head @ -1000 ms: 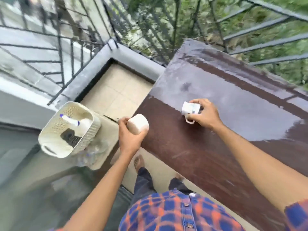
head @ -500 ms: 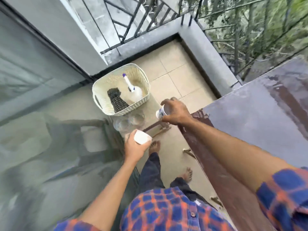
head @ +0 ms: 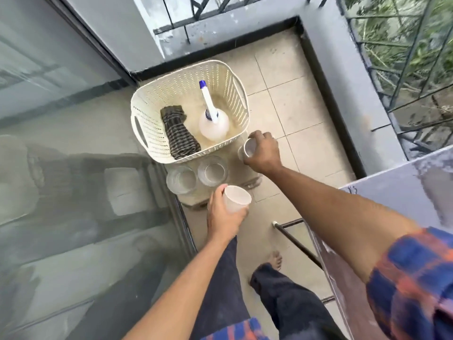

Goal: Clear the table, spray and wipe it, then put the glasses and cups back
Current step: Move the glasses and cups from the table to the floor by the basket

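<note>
Beside basket (head: 235, 77): right hand (head: 263, 153) grips cup (head: 248, 149); left hand (head: 224, 217) holds white cup (head: 235, 198).

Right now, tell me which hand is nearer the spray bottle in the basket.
Right. The right hand, holding a cup, sits just beside the basket's near corner, close to the spray bottle. The left hand, holding a white cup, is farther back, past the two glasses.

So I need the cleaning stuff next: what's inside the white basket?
Inside the basket stand a spray bottle with a blue-tipped nozzle and a dark striped cloth. Whatever lies beneath the cloth is hidden.
</note>
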{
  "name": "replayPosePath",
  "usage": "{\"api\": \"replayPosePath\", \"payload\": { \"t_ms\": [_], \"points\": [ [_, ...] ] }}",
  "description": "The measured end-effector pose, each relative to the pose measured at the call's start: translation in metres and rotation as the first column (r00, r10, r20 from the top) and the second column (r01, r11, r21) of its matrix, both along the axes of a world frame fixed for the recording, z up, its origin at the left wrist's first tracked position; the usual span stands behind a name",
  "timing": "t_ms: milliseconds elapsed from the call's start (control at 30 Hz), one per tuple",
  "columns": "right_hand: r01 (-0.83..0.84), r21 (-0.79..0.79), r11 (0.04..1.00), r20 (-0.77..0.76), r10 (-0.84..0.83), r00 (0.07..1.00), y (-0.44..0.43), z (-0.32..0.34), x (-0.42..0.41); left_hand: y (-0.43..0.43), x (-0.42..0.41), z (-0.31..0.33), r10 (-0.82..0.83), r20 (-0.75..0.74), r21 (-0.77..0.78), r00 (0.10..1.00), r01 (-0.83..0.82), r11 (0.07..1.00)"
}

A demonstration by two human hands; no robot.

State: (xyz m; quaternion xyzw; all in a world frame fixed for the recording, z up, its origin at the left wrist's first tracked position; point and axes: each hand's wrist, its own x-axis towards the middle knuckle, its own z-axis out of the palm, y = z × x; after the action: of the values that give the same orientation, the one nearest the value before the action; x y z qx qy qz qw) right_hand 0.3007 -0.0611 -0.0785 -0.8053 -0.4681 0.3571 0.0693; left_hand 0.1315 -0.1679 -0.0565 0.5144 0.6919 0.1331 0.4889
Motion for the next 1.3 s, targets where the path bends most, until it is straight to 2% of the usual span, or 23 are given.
{"api": "replayPosePath", "payload": {
  "t_ms": [333,433,633,833,1000,1067,1167,1233,1300],
  "points": [
    [-0.029,0.013,0.999,-0.002,0.029,1.000,0.009,-0.030,-0.006,-0.012,0.015,-0.031,-0.022,-0.003,0.048,1.000,0.022,0.999],
    [-0.027,0.019,0.999,-0.036,0.027,0.999,0.009,-0.031,-0.006,-0.014,0.011,-0.030,-0.031,0.006,0.061,0.999,0.031,0.998],
    [-0.011,-0.067,0.998,-0.140,0.002,0.990,0.009,-0.029,-0.002,-0.016,0.006,-0.033,-0.012,0.015,0.077,1.000,0.011,0.997],
    [0.140,-0.104,0.985,-0.275,-0.164,0.947,0.012,-0.027,0.008,-0.013,0.000,-0.028,0.010,0.060,0.094,0.998,-0.015,0.995],
    [0.356,-0.142,0.924,-0.382,-0.383,0.841,0.012,-0.006,0.026,-0.011,-0.008,-0.014,0.038,0.061,0.116,0.997,-0.045,0.992],
    [0.383,-0.190,0.904,-0.402,-0.427,0.810,0.006,0.014,0.029,-0.008,-0.006,-0.004,0.036,0.070,0.136,0.997,-0.045,0.990],
    [0.261,-0.323,0.910,-0.538,-0.404,0.740,-0.013,0.048,0.022,-0.001,-0.004,0.006,0.023,0.084,0.157,0.996,-0.036,0.987],
    [0.116,-0.352,0.929,-0.573,-0.312,0.758,-0.029,0.066,0.016,0.005,-0.001,0.012,0.021,0.091,0.160,0.996,-0.035,0.987],
    [0.022,-0.330,0.944,-0.542,-0.208,0.814,-0.041,0.071,0.010,0.011,0.003,0.019,0.006,0.089,0.162,0.996,-0.020,0.987]
  ]
}}
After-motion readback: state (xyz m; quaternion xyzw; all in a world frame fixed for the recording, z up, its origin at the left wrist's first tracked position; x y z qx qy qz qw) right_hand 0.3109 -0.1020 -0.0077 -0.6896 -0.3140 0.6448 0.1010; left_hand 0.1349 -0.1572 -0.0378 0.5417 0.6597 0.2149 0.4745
